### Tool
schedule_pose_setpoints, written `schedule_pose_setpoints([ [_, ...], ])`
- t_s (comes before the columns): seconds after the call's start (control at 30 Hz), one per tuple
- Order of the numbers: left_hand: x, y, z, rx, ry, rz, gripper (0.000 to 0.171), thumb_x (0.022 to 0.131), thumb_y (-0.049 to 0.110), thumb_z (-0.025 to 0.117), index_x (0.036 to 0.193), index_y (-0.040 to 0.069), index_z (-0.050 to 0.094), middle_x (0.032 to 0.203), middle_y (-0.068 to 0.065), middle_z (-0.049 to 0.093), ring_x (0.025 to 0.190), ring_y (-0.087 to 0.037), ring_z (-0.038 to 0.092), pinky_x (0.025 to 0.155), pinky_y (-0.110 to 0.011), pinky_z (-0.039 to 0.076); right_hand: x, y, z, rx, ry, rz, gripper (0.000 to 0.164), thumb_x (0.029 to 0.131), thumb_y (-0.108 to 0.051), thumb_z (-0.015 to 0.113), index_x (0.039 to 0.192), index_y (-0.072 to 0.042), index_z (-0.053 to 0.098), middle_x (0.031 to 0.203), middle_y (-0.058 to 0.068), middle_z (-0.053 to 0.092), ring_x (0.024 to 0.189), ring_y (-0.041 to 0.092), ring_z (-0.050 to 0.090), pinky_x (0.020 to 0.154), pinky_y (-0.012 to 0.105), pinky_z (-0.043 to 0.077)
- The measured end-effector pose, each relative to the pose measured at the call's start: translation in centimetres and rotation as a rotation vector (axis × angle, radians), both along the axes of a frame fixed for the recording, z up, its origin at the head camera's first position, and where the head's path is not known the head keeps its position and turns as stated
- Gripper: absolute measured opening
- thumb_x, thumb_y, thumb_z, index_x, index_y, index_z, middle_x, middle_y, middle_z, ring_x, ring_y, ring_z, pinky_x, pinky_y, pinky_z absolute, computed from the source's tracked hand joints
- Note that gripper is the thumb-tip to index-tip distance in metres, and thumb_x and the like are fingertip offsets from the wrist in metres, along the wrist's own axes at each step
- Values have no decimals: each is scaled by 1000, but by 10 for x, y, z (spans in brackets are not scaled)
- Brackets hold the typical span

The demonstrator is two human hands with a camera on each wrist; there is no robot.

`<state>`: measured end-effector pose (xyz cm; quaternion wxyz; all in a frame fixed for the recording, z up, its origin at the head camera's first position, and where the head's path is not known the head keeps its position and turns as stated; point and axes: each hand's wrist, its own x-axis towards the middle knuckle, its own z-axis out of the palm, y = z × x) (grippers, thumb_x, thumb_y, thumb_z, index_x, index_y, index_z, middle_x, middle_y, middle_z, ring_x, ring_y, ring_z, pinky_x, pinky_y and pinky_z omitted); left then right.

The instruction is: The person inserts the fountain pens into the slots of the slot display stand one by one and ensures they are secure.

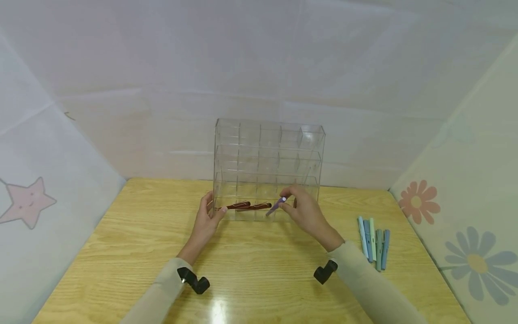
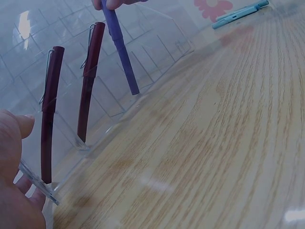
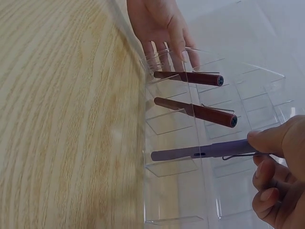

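A clear plastic organizer (image 1: 269,148) with stepped rows of compartments stands upright on the table. My left hand (image 1: 206,220) grips its left side panel, thumb at the front and fingers behind the edge. Two dark red pens with wire clips, one (image 2: 51,109) at the left end and another (image 2: 90,78) beside it, lean in separate bottom-row compartments. Between thumb and fingers, my right hand (image 1: 308,215) pinches the clip end of a purple pen (image 3: 205,150). That pen slants down, its lower end within the bottom row, in the compartment beside the second red pen in the right wrist view.
To the right on the wooden table (image 1: 259,279) lies a loose group of several pens (image 1: 372,245) in pale blue, blue, light green and grey-green. White sheeting (image 1: 170,112) stands right behind the organizer, and patterned side walls flank the table.
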<state>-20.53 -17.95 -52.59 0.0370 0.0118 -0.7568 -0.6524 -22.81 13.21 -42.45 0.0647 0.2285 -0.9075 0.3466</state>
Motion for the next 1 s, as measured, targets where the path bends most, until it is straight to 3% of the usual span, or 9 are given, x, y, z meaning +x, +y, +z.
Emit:
schedule_pose_setpoints([
  [0.47,-2,-1,0,4,13,2,78,110,22,62,170,11,14,177,-21,16,165,-45,18,135,-61,24,3,1,-12,-26,36,5,24,95,-10,81,117,-10,73,110,5,73,67,9,49,58,21,44],
  [1.0,0,0,2,13,3,0,78,110,23,63,171,13,14,177,-20,17,165,-44,18,135,-62,22,5,5,-21,-15,-78,-33,24,97,-6,77,120,-8,71,120,7,71,65,10,50,53,21,44],
])
